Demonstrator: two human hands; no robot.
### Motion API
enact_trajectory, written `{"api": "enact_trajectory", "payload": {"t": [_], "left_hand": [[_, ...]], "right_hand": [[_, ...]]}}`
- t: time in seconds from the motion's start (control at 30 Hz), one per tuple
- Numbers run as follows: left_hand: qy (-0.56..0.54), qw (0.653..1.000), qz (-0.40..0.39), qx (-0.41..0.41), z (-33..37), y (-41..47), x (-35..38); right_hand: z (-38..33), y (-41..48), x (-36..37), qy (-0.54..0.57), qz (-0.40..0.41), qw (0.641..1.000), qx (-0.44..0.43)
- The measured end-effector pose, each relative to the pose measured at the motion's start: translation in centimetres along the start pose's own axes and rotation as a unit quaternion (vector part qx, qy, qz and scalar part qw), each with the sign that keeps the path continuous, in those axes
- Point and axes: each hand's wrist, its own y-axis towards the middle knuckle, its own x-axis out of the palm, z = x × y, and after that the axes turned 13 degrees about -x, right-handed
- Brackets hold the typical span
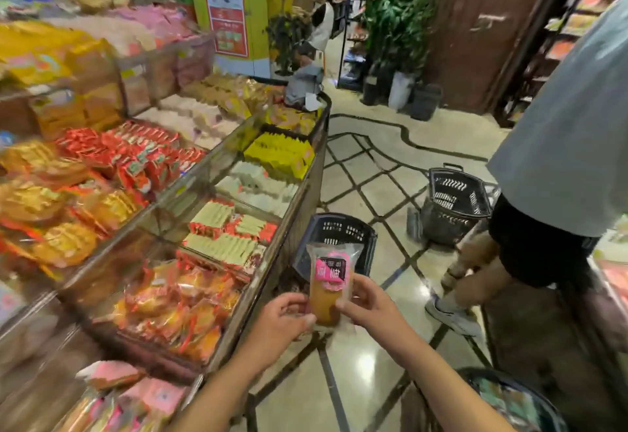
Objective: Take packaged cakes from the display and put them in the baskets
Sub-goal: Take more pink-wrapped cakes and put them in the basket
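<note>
Holding a packaged cake (327,290) upright with both hands, out past the edge of the display counter (272,261) and above the floor (367,173). Left hand (283,316) pinches the wrapper's lower left edge, thumb and fingers curled on it. Right hand (368,306) grips the right side the same way, thumb on the front. The cake is golden-brown in a clear wrapper, with a pink and black label on the upper half.

A black basket (336,233) stands on the floor just beside the counter, its rim showing right behind the top of the cake. A second black basket (455,200) stands farther off on the floor, near the legs of a person in a grey shirt (571,132) and black shorts on the right. A third basket (482,375) sits in the bottom right corner, dark rim, some packets inside, too blurred to tell which.

The counter runs along the left in glass-walled compartments: orange wrapped cakes (183,312) nearest the hands, red packets (136,153) higher up, yellow packets (278,153) near the far end, pink packets (136,394) at the bottom left. Potted plants (397,30) stand at the back by a brown wall. Another person (323,20) stands far down the aisle, blurred.
</note>
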Motion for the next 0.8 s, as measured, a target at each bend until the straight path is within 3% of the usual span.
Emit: {"api": "enact_trajectory", "payload": {"t": [0.43,0.8], "left_hand": [[0.038,0.998,-0.041,-0.011,8.1,21.5,1.7],[0.066,0.995,0.004,-0.075,8.8,41.7,6.8]], "right_hand": [[4.5,18.6,-7.0,-0.011,0.073,0.997,0.028],[18.3,36.6,-15.9,-0.01,0.044,0.99,0.131]]}}
